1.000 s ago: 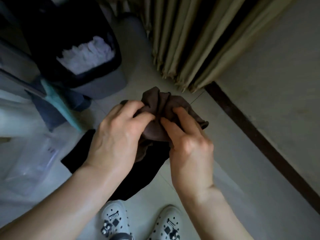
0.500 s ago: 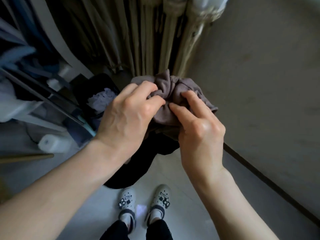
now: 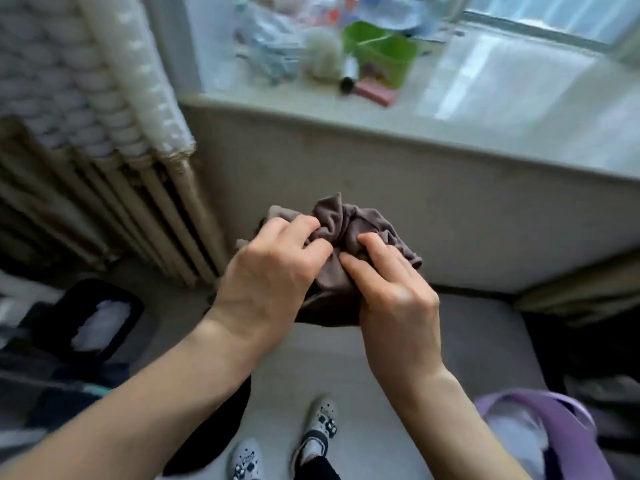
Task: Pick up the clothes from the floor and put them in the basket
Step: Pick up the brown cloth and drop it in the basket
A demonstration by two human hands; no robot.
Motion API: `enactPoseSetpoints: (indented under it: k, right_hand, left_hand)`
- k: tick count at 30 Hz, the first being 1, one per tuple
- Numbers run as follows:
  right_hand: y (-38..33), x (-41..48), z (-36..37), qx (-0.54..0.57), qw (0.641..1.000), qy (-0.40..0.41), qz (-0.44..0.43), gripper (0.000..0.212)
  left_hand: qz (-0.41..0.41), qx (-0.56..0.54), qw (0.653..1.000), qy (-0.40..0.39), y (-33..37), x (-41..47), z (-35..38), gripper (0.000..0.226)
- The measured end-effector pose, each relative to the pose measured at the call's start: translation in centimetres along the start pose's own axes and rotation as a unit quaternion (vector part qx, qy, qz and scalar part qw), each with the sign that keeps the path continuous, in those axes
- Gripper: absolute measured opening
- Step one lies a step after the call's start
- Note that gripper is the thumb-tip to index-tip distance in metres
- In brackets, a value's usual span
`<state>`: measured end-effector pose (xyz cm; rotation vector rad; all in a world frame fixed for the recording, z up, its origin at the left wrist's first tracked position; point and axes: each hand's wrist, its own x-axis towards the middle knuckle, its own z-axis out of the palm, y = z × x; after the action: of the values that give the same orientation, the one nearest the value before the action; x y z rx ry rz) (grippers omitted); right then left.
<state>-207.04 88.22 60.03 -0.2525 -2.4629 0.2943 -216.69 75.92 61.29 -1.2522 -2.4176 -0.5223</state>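
Brown garment (image 3: 349,237), bunched, held up at centre frame before the wall under the windowsill (image 3: 485,126), well off the floor. We log both hands on it: left hand (image 3: 273,271) grips its left side with curled fingers, right hand (image 3: 394,296) pinches folds on its right, fingertips nearly meeting. Black cloth (image 3: 221,434) shows beneath the left forearm; hanging or lying, we cannot tell. Dark basket (image 3: 104,287) holding white fabric (image 3: 100,323) sits lower left, near the radiator (image 3: 86,202). Purple bag (image 3: 554,410) lower right. Green tub (image 3: 388,53) on the sill, top centre.
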Motion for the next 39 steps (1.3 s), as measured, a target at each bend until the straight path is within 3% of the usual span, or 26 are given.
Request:
enactPoseSetpoints:
  k: [5, 14, 18, 21, 26, 31, 34, 39]
  right_hand:
    - [5.1, -7.3, -10.0, -0.114, 0.986, 0.004, 0.125, 0.026]
    - [15.8, -22.4, -24.3, -0.223, 0.92, 0.031, 0.322, 0.028]
    - [21.1, -27.4, -30.1, -0.244, 0.9, 0.049, 0.358, 0.03]
    - [25.5, -30.9, -33.4, -0.252, 0.885, 0.055, 0.387, 0.026]
    - [33.1, -36.9, -37.8, -0.247, 0.869, 0.062, 0.425, 0.024]
    - [38.1, -40.0, -37.6, -0.219, 0.855, 0.03, 0.47, 0.023]
    - [41.4, -41.2, -37.2, -0.217, 0.842, 0.011, 0.493, 0.027]
    - [45.1, -41.3, -36.7, -0.212, 0.83, 0.039, 0.515, 0.03]
  left_hand:
    - [0.16, -0.07, 0.984, -0.032, 11.6, 2.1, 0.8, 0.021]
    - [0.318, -0.203, 0.911, -0.169, 35.6, 2.4, 5.2, 0.04]
    - [0.353, -0.222, 0.882, -0.221, 45.6, 2.3, 7.5, 0.051]
    - [0.362, -0.25, 0.873, -0.213, 52.3, 2.1, 9.2, 0.029]
    - [0.372, -0.253, 0.853, -0.264, 63.2, 1.5, 13.7, 0.031]
    - [0.379, -0.246, 0.838, -0.305, 67.8, 1.9, 18.3, 0.03]
    - [0.392, -0.229, 0.822, -0.345, 70.0, 2.8, 21.2, 0.041]
    - [0.388, -0.238, 0.794, -0.404, 72.3, 4.0, 25.9, 0.045]
